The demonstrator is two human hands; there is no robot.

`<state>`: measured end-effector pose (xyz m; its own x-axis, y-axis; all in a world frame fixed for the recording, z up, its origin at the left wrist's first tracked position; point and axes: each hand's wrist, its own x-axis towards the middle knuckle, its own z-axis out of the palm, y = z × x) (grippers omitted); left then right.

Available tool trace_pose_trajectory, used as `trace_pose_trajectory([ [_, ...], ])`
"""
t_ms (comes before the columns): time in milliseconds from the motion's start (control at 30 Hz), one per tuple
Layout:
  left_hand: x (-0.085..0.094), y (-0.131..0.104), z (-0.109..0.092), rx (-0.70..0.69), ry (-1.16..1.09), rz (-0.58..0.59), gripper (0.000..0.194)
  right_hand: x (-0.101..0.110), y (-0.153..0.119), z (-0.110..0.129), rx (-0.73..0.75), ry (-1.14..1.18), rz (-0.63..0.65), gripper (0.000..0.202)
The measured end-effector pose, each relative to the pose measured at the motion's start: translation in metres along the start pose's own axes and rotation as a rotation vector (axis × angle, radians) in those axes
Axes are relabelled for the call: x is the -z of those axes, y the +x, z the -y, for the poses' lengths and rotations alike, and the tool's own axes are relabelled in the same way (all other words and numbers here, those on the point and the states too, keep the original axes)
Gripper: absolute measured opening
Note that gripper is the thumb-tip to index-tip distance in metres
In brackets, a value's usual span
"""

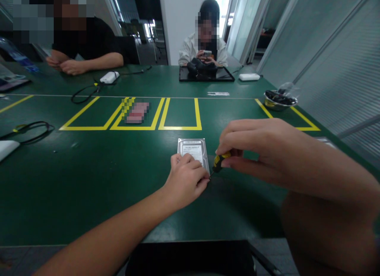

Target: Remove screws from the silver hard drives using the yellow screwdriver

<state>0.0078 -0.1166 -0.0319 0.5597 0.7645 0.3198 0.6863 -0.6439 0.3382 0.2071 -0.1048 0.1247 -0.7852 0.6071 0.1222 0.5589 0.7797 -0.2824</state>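
Observation:
A silver hard drive [192, 144] with a white label lies on the green table in front of me. My left hand [190, 173] is closed over its near part, with the thumb and fingertips by the near right corner. My right hand [249, 145] grips a short yellow and black screwdriver [219, 162]. The screwdriver is tilted, and its thin shaft points down to the drive's near right corner beside my left fingertips. Whether a screw sits at the tip is too small to tell. My left hand hides the drive's near half.
Yellow tape outlines [180, 128] mark the table [97, 189], one holding a blurred pinkish item [137, 112]. A metal bowl [279, 105] of dark items stands at right. Black cables [37, 123] lie left. Two people sit opposite, one behind a black tray [219, 75].

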Motion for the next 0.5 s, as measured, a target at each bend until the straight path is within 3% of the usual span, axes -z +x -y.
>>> trace_pose_trajectory([
  [100, 0.0008, 0.0016, -0.0030, 0.047, -0.014, -0.027, 0.006, 0.0002, 0.0002, -0.0002, 0.009, 0.030, 0.017, 0.010],
  [233, 0.0013, 0.0050, -0.0063, 0.100, -0.024, -0.043, 0.015, 0.0006, 0.0002, 0.0002, 0.006, 0.053, 0.043, 0.011],
  [500, -0.0013, 0.0093, -0.0084, 0.090, -0.016, -0.008, 0.017, 0.0018, -0.0021, 0.0019, 0.012, 0.053, 0.036, 0.016],
])
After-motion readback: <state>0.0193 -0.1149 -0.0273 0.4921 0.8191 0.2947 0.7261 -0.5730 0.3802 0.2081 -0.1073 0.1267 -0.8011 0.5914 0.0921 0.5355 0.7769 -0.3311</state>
